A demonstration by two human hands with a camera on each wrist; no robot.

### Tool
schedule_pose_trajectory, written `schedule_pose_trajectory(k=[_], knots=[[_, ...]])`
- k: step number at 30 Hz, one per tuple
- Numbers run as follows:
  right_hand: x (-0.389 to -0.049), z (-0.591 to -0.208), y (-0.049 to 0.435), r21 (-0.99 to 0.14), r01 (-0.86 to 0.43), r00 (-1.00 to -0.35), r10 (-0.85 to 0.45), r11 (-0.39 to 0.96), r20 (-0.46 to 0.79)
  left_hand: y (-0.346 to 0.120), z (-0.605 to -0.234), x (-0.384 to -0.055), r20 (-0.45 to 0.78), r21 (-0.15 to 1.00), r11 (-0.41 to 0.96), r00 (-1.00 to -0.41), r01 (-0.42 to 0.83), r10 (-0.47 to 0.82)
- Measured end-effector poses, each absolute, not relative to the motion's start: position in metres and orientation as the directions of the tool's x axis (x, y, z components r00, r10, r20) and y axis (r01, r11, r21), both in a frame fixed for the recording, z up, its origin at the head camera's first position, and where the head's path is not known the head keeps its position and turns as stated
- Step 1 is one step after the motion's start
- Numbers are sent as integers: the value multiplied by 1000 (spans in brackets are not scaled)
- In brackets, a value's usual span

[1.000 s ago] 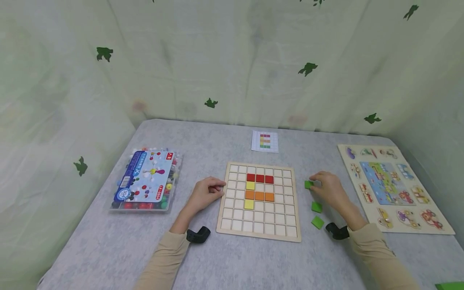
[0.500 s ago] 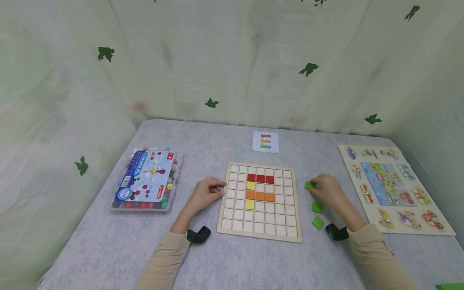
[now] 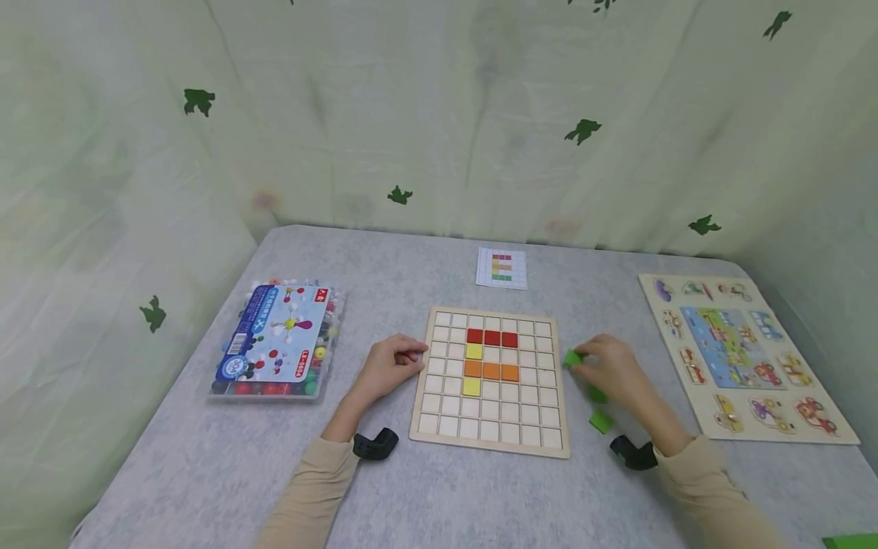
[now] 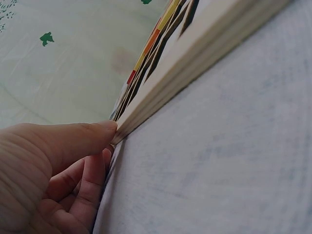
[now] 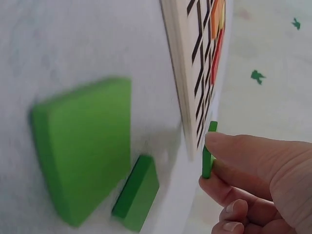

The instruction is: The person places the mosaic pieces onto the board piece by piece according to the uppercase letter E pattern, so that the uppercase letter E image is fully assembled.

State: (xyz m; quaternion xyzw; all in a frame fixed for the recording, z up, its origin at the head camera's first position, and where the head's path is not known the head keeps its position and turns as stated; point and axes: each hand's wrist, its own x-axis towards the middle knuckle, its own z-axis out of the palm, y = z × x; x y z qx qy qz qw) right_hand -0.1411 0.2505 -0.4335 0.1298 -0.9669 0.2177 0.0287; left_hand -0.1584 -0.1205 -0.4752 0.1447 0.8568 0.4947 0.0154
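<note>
A wooden grid board (image 3: 439, 438) lies on the table, bearing red tiles (image 3: 491, 338), orange tiles (image 3: 491, 371) and two yellow ones. At its left edge, my left hand (image 3: 389, 367) holds the frame between thumb and curled fingers; the thumb tip (image 4: 108, 130) presses the rim in the left wrist view. My right hand (image 3: 615, 372) pinches a green square tile (image 5: 209, 151) between thumb and fingers, just off the board's right edge. Two more green tiles lie below that hand, the nearer one (image 3: 600, 422) in full view, the other (image 3: 598, 394) partly covered.
A small pattern card (image 3: 502, 268) lies behind the board. To the left stands a clear box (image 3: 274, 339) of coloured balls with a printed label. A wooden picture puzzle (image 3: 748, 358) lies at the right, and a green corner (image 3: 850, 541) shows at the lower right.
My right hand has taken the farthest green tile between thumb and fingers and carried it a little left toward the board. The left hand stays at the board's edge.
</note>
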Motion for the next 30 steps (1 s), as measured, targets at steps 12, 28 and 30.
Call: schedule_pose_trajectory(k=[12, 28, 30], knots=[[-126, -434, 222, -393, -347, -938, -310, 851, 156, -120, -473, -158, 129, 840, 482, -955, 248, 266], [-107, -442, 176, -389, -450, -893, -419, 804, 165, -121, -478, -160, 116, 837, 494, -958, 236, 262], [-105, -441, 171, -390, -461, -886, -435, 797, 159, -120, -477, -161, 113, 836, 496, -959, 233, 260]])
